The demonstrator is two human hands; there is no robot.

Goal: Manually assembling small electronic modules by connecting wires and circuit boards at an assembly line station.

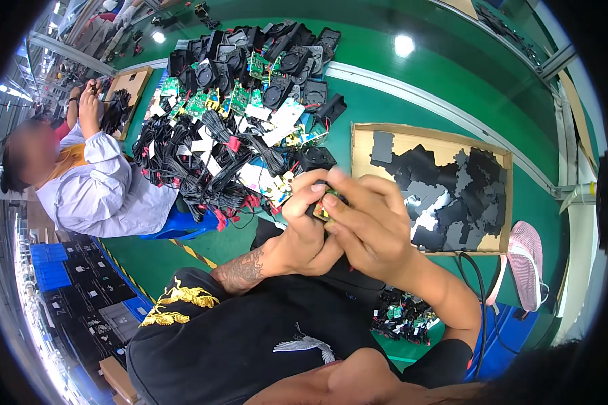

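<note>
2 bare hands meet over a green table (446, 64), working at 1 small part (322, 208) with green and yellow on it and a dark edge. The left hand (306, 233) pinches the part between curled fingers and thumb; the right hand (377, 233) pinches it from the other side, fingertips close together. The part sits between the 2 hands, mostly hidden by fingers, above the table's near side.

Just beyond lies a large heap of black plastic cases (294, 61), green circuit boards (197, 104) and bundled black cables (175, 152), with red pieces (234, 144) among them. Right of the hands, a shallow cardboard box (359, 169) holds a jumble of flat black and grey sheets (446, 177). A pink mesh item (524, 253) with white edging rests beside the box, near a black cord (482, 307). Below the right forearm, a 2nd pile of small boards (400, 314) shows. At left, a co-worker (105, 185) in a pale jacket sits with both hands raised near another box (137, 91).
</note>
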